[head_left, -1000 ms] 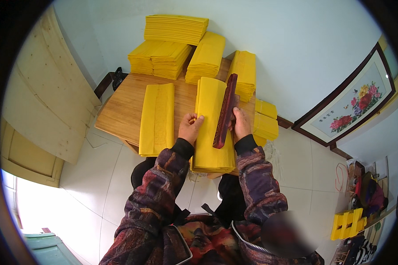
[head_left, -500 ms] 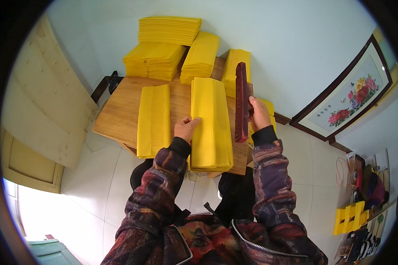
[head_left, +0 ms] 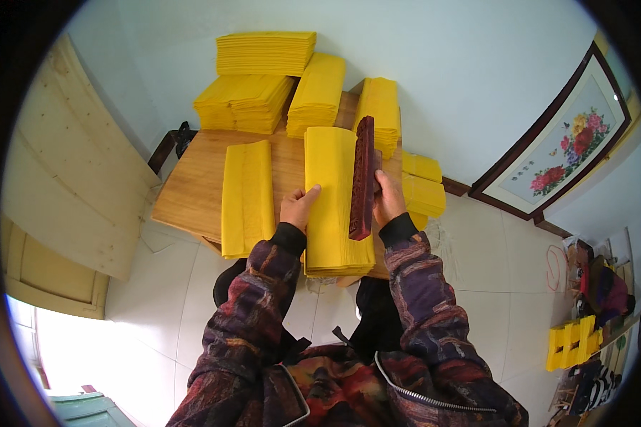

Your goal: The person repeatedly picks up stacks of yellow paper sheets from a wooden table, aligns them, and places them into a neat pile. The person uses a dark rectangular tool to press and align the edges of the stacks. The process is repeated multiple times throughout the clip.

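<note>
My right hand (head_left: 387, 198) grips the back of a long dark red carved wooden printing block (head_left: 363, 178). The block stands on edge, its carved side facing left, above the right part of a thick yellow paper stack (head_left: 327, 213). Whether it touches the paper I cannot tell. My left hand (head_left: 298, 207) is closed at the stack's left edge, thumb on the top sheet and the other fingers curled beside it, partly hidden. A thinner yellow paper pile (head_left: 247, 199) lies just left of that hand.
On the wooden table (head_left: 192, 185), several yellow paper stacks (head_left: 242, 103) stand at the back by the wall. More yellow bundles (head_left: 424, 196) sit beyond its right edge. A framed flower picture (head_left: 559, 142) leans at right; a wooden board (head_left: 71, 156) stands at left.
My right hand has brought the printing block leftward, from beside the thick stack to above its right part. The left hand stays at the stack's left edge. The view has shifted slightly.
</note>
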The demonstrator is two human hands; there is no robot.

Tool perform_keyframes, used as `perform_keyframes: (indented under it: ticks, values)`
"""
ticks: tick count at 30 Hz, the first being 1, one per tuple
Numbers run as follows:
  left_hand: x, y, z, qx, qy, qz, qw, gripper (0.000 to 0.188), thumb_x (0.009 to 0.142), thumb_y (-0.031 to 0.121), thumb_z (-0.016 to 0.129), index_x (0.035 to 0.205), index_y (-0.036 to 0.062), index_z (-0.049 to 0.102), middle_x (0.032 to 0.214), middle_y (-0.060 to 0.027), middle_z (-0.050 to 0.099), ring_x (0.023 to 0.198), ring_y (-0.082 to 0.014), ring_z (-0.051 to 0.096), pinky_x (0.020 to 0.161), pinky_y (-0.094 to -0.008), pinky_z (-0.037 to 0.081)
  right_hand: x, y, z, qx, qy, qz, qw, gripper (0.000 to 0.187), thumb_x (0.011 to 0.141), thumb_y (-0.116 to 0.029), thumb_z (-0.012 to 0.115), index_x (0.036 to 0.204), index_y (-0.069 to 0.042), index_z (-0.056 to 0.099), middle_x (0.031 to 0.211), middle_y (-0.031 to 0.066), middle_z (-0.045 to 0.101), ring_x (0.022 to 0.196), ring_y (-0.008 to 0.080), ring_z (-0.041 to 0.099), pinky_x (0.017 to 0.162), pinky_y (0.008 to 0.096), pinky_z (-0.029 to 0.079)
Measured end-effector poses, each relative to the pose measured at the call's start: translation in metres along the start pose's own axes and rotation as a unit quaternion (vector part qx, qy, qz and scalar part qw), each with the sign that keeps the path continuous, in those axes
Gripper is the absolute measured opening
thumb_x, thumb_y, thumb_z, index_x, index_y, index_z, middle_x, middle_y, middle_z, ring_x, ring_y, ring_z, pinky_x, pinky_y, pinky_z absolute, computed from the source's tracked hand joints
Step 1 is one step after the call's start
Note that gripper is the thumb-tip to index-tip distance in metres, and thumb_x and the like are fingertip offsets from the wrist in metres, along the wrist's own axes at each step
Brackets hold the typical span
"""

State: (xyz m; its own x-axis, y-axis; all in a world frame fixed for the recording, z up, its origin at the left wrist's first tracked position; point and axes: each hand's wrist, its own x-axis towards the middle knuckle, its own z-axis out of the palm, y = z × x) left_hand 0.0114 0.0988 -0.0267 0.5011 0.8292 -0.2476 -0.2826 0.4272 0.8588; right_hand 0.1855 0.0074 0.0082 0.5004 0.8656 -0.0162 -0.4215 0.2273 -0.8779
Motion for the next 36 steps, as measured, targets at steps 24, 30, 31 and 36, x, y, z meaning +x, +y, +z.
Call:
perform_keyframes:
  ticks: [24, 30, 31, 36]
  values:
    - [-0.004, 0.001, 0.005, -0.031, 0.052, 0.005, 0.998, 0.025, 0.086, 0.017, 0.054, 0.086, -0.0070, 0.061, 0.072, -0.0067, 0.060, 0.059, -0.0145, 0.056, 0.052, -0.0271, 0.044, 0.001, -0.003, 0.006, -0.062, -0.037, 0.006, 0.997, 0.027, 0.091, -0.026, 0.047, 0.099, -0.002, 0.057, 0.095, 0.0046, 0.059, 0.084, 0.0143, 0.055, 0.075, 0.0294, 0.044]
    - [0.007, -0.014, 0.000, -0.022, 0.062, 0.048, 0.997, 0.028, 0.086, 0.019, 0.056, 0.090, -0.0085, 0.061, 0.073, -0.0052, 0.061, 0.059, -0.0121, 0.055, 0.053, -0.0256, 0.044, 0.001, -0.006, 0.006, -0.083, -0.061, 0.020, 0.994, 0.024, 0.091, -0.027, 0.048, 0.093, -0.005, 0.057, 0.086, 0.0025, 0.057, 0.074, 0.0120, 0.053, 0.063, 0.0274, 0.041]
    - [0.009, -0.016, -0.002, -0.007, 0.063, 0.051, 0.997, 0.028, 0.086, 0.019, 0.057, 0.091, -0.0086, 0.061, 0.072, -0.0047, 0.060, 0.059, -0.0115, 0.054, 0.053, -0.0254, 0.044, 0.000, -0.008, 0.007, -0.063, -0.062, 0.016, 0.996, 0.023, 0.090, -0.028, 0.048, 0.091, -0.006, 0.057, 0.082, 0.0022, 0.057, 0.070, 0.0116, 0.052, 0.059, 0.0268, 0.041]
    - [0.017, -0.022, -0.009, 0.043, 0.058, 0.059, 0.996, 0.028, 0.090, 0.018, 0.051, 0.100, -0.0073, 0.058, 0.084, -0.0091, 0.063, 0.067, -0.0161, 0.060, 0.057, -0.0276, 0.049, -0.010, -0.043, 0.007, -0.226, 0.003, -0.025, 0.974, 0.028, 0.087, -0.033, 0.051, 0.080, -0.006, 0.050, 0.062, 0.0044, 0.052, 0.048, 0.0131, 0.049, 0.043, 0.0273, 0.035]
